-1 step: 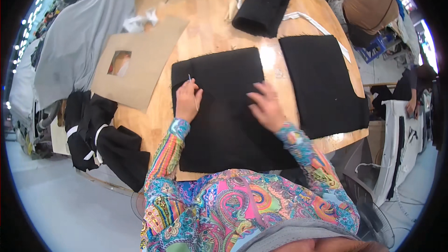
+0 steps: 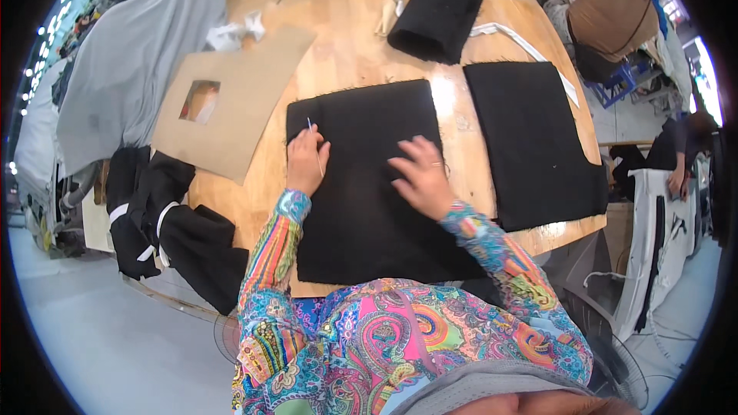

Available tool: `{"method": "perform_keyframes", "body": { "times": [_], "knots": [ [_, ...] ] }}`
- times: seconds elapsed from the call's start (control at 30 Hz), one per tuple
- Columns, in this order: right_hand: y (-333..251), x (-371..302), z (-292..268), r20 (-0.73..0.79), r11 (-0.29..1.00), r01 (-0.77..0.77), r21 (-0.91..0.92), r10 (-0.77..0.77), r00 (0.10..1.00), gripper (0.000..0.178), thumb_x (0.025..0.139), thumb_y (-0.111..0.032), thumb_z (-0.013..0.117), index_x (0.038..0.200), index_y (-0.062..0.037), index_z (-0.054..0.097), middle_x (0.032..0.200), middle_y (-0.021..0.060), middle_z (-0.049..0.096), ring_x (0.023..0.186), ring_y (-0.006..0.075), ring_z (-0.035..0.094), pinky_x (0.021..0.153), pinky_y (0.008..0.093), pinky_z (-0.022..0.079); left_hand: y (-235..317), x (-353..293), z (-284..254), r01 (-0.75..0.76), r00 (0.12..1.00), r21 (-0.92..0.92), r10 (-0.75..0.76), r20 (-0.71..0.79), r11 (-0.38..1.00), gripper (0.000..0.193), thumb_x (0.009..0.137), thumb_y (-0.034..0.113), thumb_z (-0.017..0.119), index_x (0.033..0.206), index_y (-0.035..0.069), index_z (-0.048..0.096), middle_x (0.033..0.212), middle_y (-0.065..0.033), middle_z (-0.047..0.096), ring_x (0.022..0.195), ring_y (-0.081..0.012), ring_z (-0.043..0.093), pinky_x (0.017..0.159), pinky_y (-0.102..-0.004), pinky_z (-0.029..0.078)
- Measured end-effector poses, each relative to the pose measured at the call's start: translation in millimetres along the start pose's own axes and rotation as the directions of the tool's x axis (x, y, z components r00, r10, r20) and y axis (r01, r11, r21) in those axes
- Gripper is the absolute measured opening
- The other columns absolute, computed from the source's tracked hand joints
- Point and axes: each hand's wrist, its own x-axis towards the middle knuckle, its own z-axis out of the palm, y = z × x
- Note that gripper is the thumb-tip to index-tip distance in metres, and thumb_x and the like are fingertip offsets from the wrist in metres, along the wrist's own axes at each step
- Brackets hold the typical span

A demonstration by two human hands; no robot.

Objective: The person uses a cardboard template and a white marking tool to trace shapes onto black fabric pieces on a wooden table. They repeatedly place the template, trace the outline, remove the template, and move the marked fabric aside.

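Observation:
A black cloth panel [image 2: 369,223] with frayed edges lies flat on the wooden table in front of me. Over its left side, my left hand [image 2: 307,161] is closed around a thin white and blue pen-like stick [image 2: 310,124], whose tip pokes out beyond the fingers. My right hand [image 2: 424,178] is over the right part of the same panel, fingers spread and holding nothing. Whether its palm touches the cloth I cannot tell. To the right lies another black cloth piece [image 2: 534,146], with a curved cut at its right edge.
A brown card template [image 2: 223,146] with a square hole lies left on the table [image 2: 338,38]. Folded black cloth [image 2: 438,15] is at the back. Tied black bundles [image 2: 192,238] hang at the left edge, near a grey cover [image 2: 146,69]. A person [image 2: 607,8] sits far right.
My right hand has shifted left, further over the black panel. My left hand has barely moved and keeps hold of the stick. The whole view has shifted slightly.

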Motion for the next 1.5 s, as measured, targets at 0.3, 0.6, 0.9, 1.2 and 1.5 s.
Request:
{"method": "perform_keyframes", "body": {
  "times": [0.3, 0.6, 0.9, 1.2, 1.5],
  "knots": [
    [-56, 56, 99, 0.276, 0.997, 0.077, 0.01, -0.077, 0.958, 0.05, 0.078, -0.028, 0.069, 0.122, -0.0088, 0.053, 0.137, 0.0137, 0.039, 0.133, 0.034, 0.028, 0.108, 0.0537, 0.023, -69, 11, -27, 0.149, 0.987, 0.022, -0.147, -0.07, 0.989, 0.019, 0.083, 0.013, 0.06, 0.1, 0.004, 0.054, 0.098, -0.014, 0.06, 0.1, -0.0334, 0.054, 0.087, -0.0427, 0.041],
    [-40, 97, 138, 0.303, 0.979, 0.136, -0.154, -0.084, 0.949, 0.056, 0.082, -0.042, 0.061, 0.126, -0.0088, 0.051, 0.137, 0.0133, 0.042, 0.132, 0.0322, 0.032, 0.107, 0.0551, 0.022, -77, -66, -107, 0.582, 0.713, -0.274, -0.642, -0.282, 0.766, 0.016, 0.086, 0.014, 0.062, 0.094, 0.002, 0.055, 0.087, -0.0154, 0.061, 0.083, -0.0319, 0.06, 0.072, -0.0401, 0.047],
    [-6, 91, 115, -0.008, 0.991, -0.009, -0.136, 0.008, 1.0, 0.038, 0.078, -0.028, 0.068, 0.109, -0.0082, 0.061, 0.118, 0.0116, 0.056, 0.113, 0.0315, 0.049, 0.098, 0.047, 0.035, 80, -173, -100, 0.365, 0.924, -0.418, -0.379, 0.051, 0.832, 0.011, 0.077, 0.001, 0.065, 0.084, 0.004, 0.057, 0.09, -0.014, 0.062, 0.084, -0.0315, 0.06, 0.075, -0.0387, 0.049],
    [93, 82, 60, -0.025, 0.837, -0.209, -0.506, 0.228, 0.973, 0.028, 0.084, -0.028, 0.061, 0.108, -0.0143, 0.062, 0.112, 0.0056, 0.057, 0.108, 0.0233, 0.052, 0.101, 0.0431, 0.031, 140, -117, -36, -0.158, 0.901, -0.6, 0.363, 0.238, 0.784, 0.02, 0.075, 0.014, 0.069, 0.089, 0.008, 0.056, 0.111, -0.0116, 0.058, 0.112, -0.0292, 0.05, 0.099, -0.0438, 0.035],
    [75, 72, 78, -0.004, 0.89, -0.05, -0.454, 0.054, 0.999, 0.03, 0.086, -0.024, 0.057, 0.113, -0.0124, 0.06, 0.118, 0.0082, 0.056, 0.113, 0.0255, 0.05, 0.101, 0.0435, 0.032, 90, -156, -57, 0.065, 0.993, -0.13, -0.052, 0.104, 0.989, 0.017, 0.076, 0.009, 0.067, 0.089, 0.006, 0.056, 0.117, -0.0133, 0.057, 0.116, -0.0307, 0.048, 0.1, -0.0444, 0.036]
  ]
}}
